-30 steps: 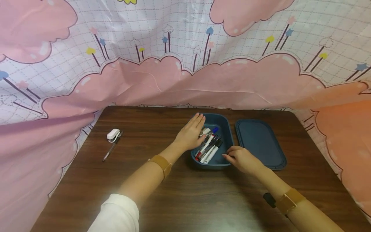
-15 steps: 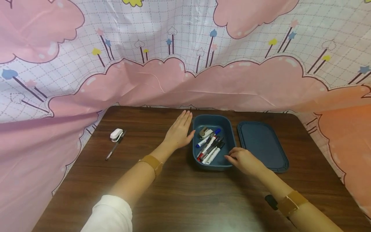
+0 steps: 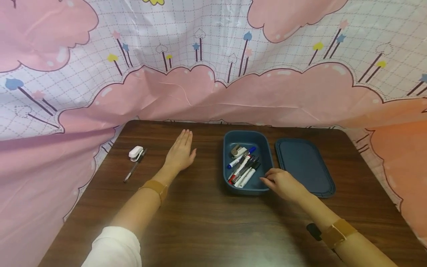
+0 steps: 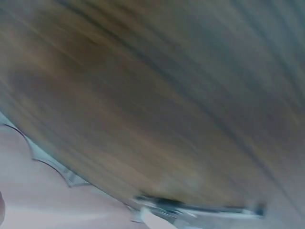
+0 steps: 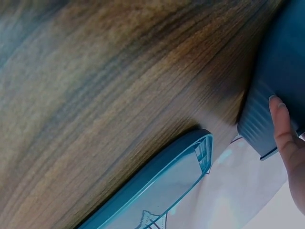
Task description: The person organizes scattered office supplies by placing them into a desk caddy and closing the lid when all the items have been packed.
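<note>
Head view: the right hand [image 3: 283, 183] is curled on the near right corner of the box [image 3: 263, 146], which sits mid-table beside the lid [image 3: 305, 167]. The left hand [image 3: 180, 154] is held flat, fingers straight, holding nothing, between stapler [image 3: 135, 152] and box.

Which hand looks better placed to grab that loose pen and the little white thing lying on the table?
Left, most likely. The left hand is open above the table, nearest the pen and white stapler. The right hand rests on the blue box, far across.
</note>
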